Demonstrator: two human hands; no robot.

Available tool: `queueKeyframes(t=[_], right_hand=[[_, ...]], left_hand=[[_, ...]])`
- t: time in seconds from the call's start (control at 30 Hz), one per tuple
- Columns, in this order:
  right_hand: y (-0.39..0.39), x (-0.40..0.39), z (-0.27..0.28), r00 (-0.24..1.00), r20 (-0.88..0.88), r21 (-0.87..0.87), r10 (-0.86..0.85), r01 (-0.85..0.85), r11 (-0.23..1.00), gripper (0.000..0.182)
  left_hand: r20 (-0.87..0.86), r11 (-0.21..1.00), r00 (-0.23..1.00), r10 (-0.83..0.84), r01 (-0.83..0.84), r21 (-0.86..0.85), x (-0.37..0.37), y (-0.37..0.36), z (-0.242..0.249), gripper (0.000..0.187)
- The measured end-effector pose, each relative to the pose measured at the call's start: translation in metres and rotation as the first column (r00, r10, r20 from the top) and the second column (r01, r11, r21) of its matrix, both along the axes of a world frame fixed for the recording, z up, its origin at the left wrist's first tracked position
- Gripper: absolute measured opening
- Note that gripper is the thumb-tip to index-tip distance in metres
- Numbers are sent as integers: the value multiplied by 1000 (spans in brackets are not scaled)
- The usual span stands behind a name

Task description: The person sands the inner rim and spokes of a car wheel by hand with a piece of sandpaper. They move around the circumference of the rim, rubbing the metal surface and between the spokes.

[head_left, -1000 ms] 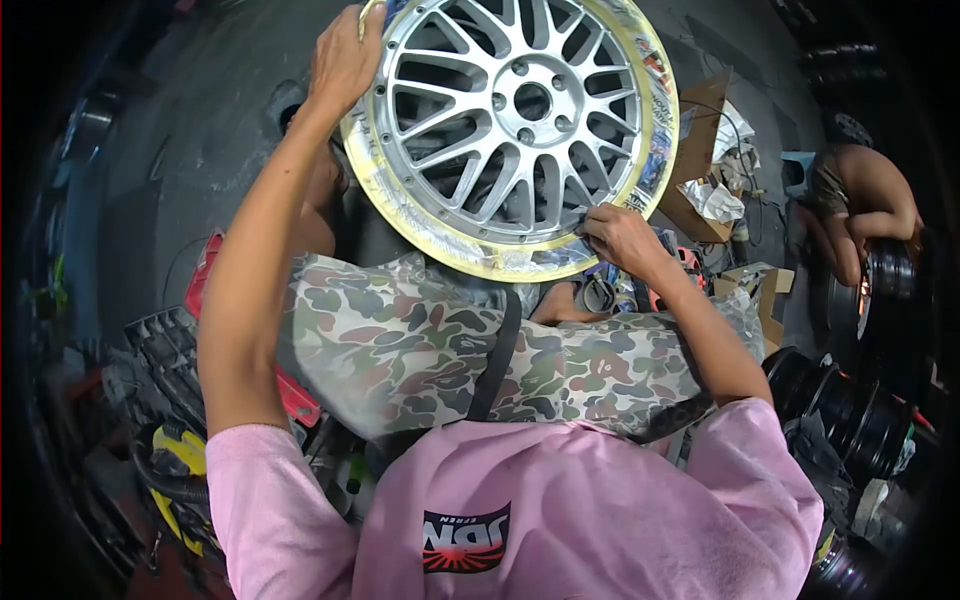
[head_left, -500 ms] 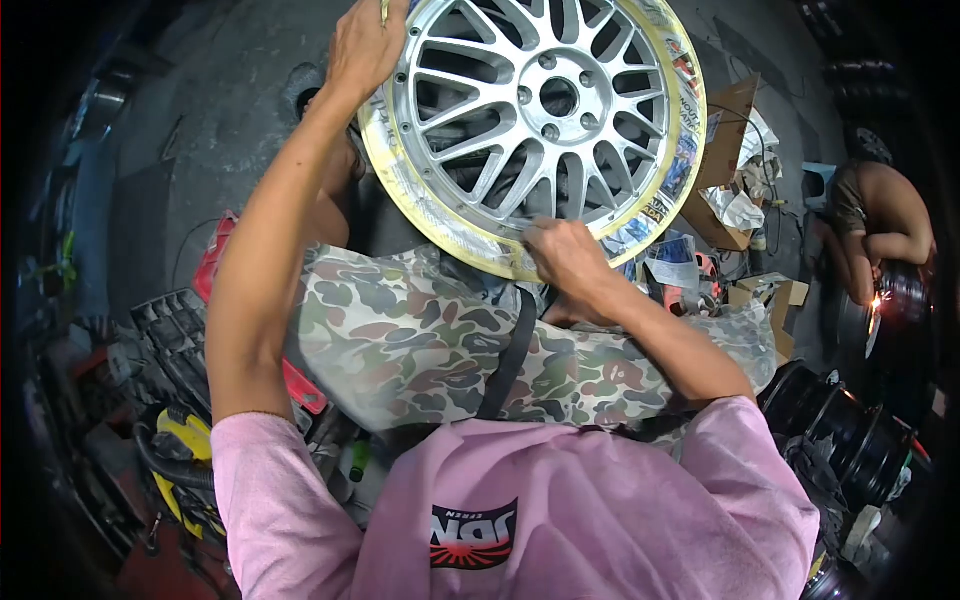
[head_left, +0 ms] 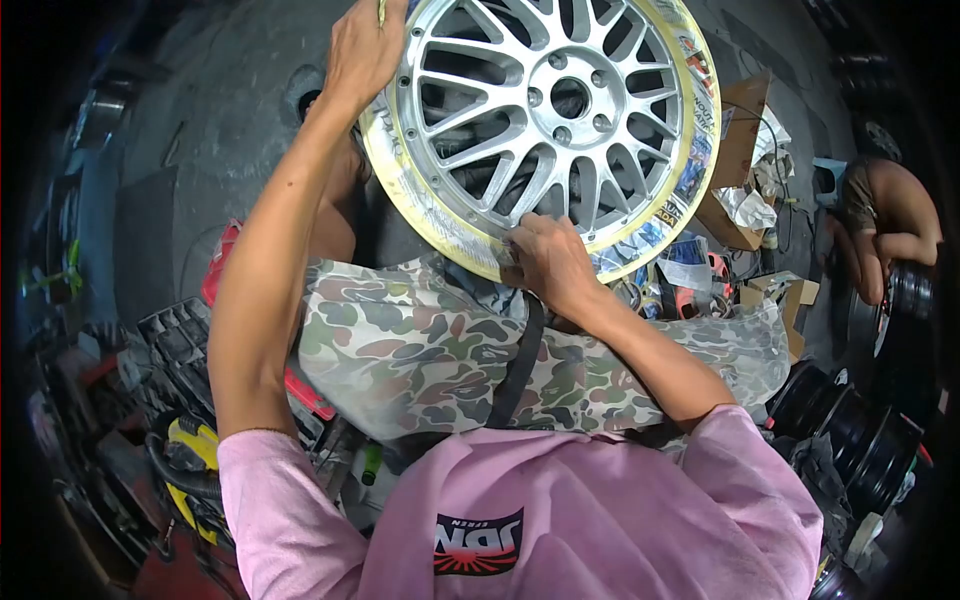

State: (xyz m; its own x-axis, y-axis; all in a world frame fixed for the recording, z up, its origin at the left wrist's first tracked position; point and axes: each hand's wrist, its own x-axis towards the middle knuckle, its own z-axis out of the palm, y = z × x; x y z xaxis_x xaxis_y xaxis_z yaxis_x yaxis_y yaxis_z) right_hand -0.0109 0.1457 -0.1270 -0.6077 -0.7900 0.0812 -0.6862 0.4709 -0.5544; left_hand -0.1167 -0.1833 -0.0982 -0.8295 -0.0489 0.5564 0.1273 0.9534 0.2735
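Note:
A silver multi-spoke alloy wheel (head_left: 566, 140) lies face up before me, tilted slightly. Yellow masking tape and printed paper cover its outer lip (head_left: 440, 225). My left hand (head_left: 365, 55) is wrapped round the upper left edge of the wheel; a small yellowish strip shows by its fingers at the frame's top. My right hand (head_left: 552, 262) is closed, its bent fingers pressed against the wheel's near lip, where the tape meets the bare metal. Whatever lies under those fingertips is hidden. Camouflage trousers (head_left: 400, 370) cover my legs below the wheel.
At right, another person (head_left: 895, 210) crouches over a dark wheel. An open cardboard box (head_left: 735, 215) with crumpled paper stands beside my wheel. Black wheel rims (head_left: 850, 430) lie at lower right. A tool case (head_left: 180, 335) and a yellow-and-black tool (head_left: 190, 450) are at left.
My right hand has slid a little left along the wheel's near lip. The wheel appears slightly further right in view. Sparks by the crouching person have faded. My left hand keeps its hold.

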Motion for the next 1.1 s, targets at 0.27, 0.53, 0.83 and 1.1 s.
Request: queueKeyframes(t=[0.27, 0.53, 0.83, 1.1], right_hand=[[-80, 2, -11, 979, -32, -268, -200, 184, 945, 2], [-112, -7, -3, 962, 65, -300, -267, 274, 914, 9], [-93, -5, 0, 966, 154, -244, -207, 240, 939, 12], [-70, 3, 3, 965, 190, -31, -182, 191, 981, 7]], left_hand=[[-145, 995, 985, 88, -93, -24, -10, -10, -21, 33], [209, 890, 969, 135, -211, 404, 4, 20, 32, 54], [179, 891, 975, 132, -196, 410, 3, 23, 35, 54], [277, 861, 948, 155, -267, 432, 3, 22, 36, 62]])
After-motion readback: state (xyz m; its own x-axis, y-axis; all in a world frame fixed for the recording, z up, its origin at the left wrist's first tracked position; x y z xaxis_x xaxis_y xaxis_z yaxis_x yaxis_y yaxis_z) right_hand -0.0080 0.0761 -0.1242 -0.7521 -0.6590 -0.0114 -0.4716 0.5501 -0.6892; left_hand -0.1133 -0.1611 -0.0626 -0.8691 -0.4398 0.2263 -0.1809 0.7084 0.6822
